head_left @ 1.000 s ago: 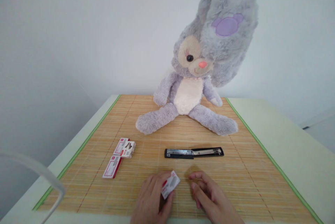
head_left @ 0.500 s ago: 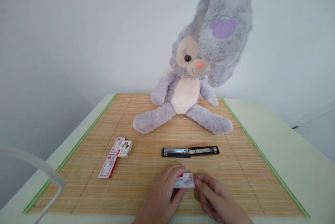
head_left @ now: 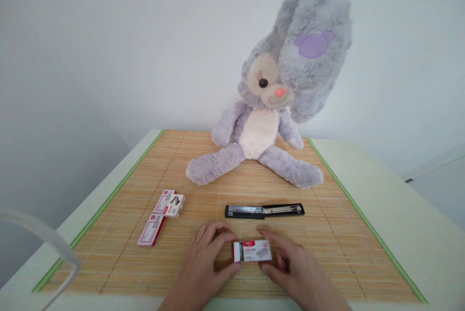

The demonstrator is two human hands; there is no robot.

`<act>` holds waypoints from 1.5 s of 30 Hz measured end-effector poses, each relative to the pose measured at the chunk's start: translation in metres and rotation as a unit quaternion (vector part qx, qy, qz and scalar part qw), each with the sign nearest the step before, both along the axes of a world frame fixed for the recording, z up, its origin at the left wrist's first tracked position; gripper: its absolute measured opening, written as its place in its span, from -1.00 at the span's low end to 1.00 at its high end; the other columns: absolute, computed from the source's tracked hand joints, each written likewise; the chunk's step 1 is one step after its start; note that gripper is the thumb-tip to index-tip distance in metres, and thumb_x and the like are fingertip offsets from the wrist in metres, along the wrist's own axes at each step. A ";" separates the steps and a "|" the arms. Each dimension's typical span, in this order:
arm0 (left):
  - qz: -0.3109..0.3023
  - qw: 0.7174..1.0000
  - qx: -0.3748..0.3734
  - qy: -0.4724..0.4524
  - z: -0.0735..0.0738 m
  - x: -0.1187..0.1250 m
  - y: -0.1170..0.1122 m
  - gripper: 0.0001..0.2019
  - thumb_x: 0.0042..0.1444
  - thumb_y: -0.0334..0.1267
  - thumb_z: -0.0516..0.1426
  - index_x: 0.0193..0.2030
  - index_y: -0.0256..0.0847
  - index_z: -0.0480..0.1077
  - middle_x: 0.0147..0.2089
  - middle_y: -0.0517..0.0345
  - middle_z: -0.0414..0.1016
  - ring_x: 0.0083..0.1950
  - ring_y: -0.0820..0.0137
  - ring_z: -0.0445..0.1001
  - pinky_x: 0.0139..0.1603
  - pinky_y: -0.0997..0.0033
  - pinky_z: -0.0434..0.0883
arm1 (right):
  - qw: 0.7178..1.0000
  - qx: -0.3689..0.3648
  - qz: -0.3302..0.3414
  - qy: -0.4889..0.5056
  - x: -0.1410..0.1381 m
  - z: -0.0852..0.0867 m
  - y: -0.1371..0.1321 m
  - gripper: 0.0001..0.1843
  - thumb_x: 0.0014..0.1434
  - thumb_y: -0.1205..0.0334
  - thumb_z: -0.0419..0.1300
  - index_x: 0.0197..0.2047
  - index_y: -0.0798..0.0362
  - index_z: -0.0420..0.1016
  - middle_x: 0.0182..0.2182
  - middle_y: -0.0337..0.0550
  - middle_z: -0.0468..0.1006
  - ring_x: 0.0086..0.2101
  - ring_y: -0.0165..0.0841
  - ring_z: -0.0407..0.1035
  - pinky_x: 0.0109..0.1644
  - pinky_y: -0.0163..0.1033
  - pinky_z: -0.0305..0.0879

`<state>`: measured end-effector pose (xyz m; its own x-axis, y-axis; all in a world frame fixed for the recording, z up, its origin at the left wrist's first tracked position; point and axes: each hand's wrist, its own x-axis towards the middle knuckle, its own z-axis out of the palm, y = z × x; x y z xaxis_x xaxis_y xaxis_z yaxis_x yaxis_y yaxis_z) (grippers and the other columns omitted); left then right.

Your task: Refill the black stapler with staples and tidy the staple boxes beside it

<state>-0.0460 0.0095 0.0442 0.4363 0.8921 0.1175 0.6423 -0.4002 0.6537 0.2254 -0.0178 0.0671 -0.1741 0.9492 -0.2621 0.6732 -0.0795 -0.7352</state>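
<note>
Pale desk (head_left: 392, 194), bamboo mat (head_left: 337, 243) over it. On mat: opened stapler (head_left: 264, 211) just beyond hands, staple boxes (head_left: 162, 214) to their left, plush rabbit (head_left: 271, 112) seated farthest back.

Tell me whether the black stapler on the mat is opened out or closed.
Opened out: the stapler lies flat in one long line, metal staple channel facing up, on the bamboo mat.

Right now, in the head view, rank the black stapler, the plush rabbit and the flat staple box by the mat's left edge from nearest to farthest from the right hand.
1. black stapler, just beyond the right hand.
2. flat staple box, far left.
3. plush rabbit, at the back.
</note>
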 end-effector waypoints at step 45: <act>-0.015 0.999 -0.031 0.014 0.007 0.006 0.007 -0.66 0.16 -0.23 0.35 0.08 0.04 0.50 -0.12 0.23 0.59 -0.02 0.24 0.51 0.13 0.13 0.33 | 0.998 0.043 0.026 -0.048 0.007 0.004 0.007 -0.58 0.20 0.17 0.31 0.15 -0.15 0.61 -0.47 -0.33 0.52 -0.44 -0.34 0.41 -0.33 -0.28 0.16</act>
<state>-0.0405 0.0165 0.0511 0.4656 0.8836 0.0499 0.6483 -0.3789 0.6604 0.2325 -0.0111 0.0707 -0.2009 0.9596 -0.1970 0.7423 0.0179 -0.6698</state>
